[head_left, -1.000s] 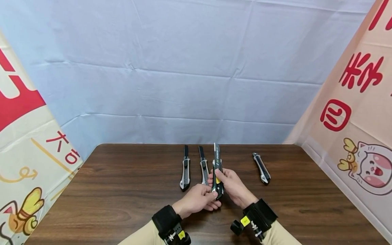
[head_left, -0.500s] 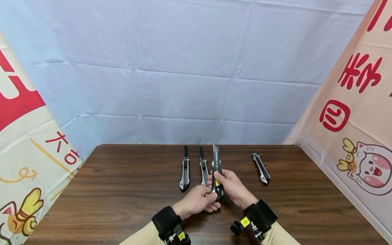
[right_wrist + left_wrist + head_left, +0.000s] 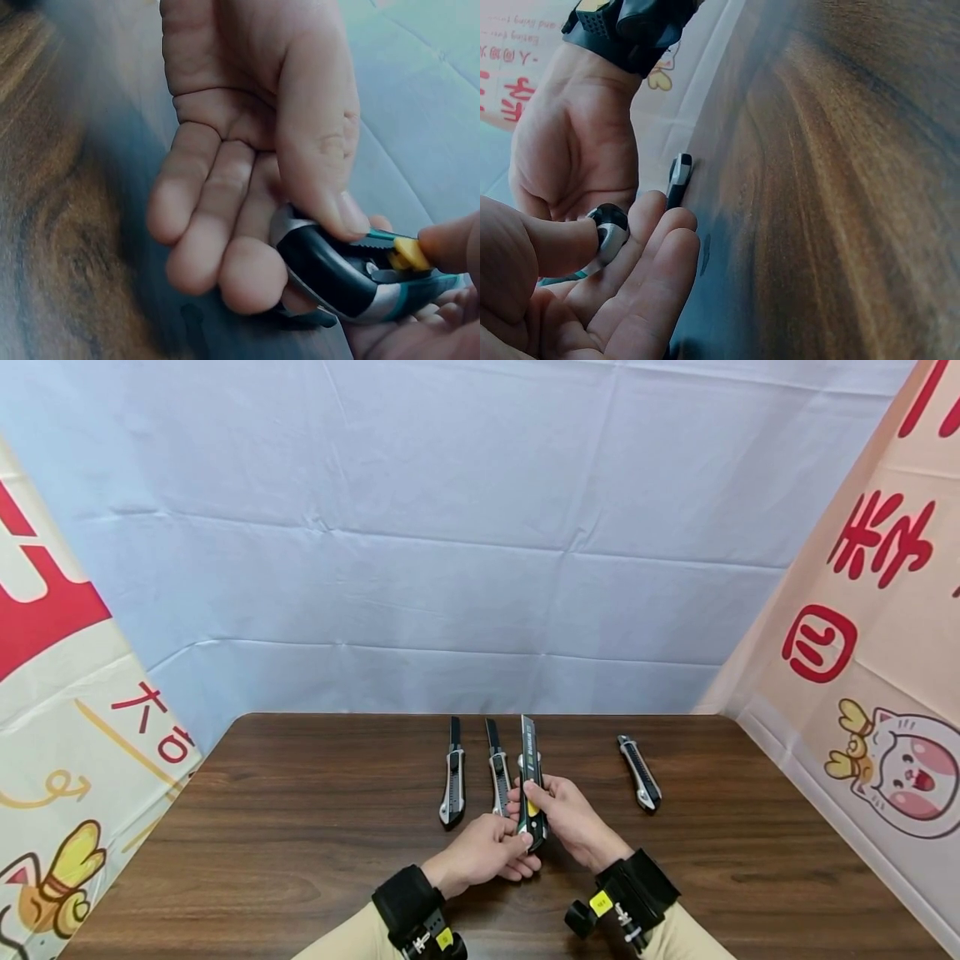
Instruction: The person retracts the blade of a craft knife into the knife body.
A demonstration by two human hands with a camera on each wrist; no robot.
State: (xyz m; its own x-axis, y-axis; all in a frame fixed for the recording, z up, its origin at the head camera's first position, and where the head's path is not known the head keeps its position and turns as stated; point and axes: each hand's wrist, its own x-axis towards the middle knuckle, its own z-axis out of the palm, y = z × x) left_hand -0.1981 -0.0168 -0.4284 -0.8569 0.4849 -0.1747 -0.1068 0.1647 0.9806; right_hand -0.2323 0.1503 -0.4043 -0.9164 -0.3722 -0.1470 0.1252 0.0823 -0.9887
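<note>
Cutter (image 3: 529, 766) fore-and-aft (tip away)

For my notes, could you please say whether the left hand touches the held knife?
Touching: the right wrist view shows the left hand with its thumb on the held knife.

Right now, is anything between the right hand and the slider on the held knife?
Nothing visible: the right hand has its thumb against the yellow slider; the left hand pinches the knife at its rear end.
</note>
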